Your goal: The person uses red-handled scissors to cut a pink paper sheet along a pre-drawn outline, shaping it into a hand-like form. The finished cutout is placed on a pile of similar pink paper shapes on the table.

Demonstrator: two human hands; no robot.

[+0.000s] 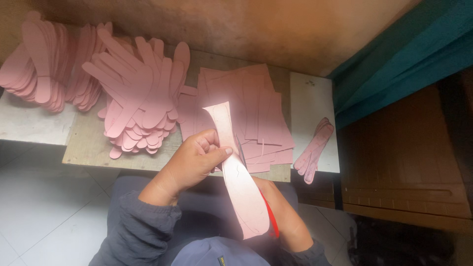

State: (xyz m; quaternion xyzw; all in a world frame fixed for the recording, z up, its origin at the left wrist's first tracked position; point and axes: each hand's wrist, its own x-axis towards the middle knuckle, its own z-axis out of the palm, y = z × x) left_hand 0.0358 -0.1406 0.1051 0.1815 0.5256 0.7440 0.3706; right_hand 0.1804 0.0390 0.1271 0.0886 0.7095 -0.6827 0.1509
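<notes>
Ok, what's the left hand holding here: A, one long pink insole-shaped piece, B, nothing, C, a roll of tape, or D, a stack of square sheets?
A: the left hand pinches one long pink piece shaped like an insole, held up over the lap, while the square sheets lie on the table.

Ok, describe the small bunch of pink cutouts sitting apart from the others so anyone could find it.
Start at the table and go to its white board at the right end. The small bunch of pink cutouts lies there alone, overhanging the front edge, far thinner than the fanned piles on the left.
</notes>
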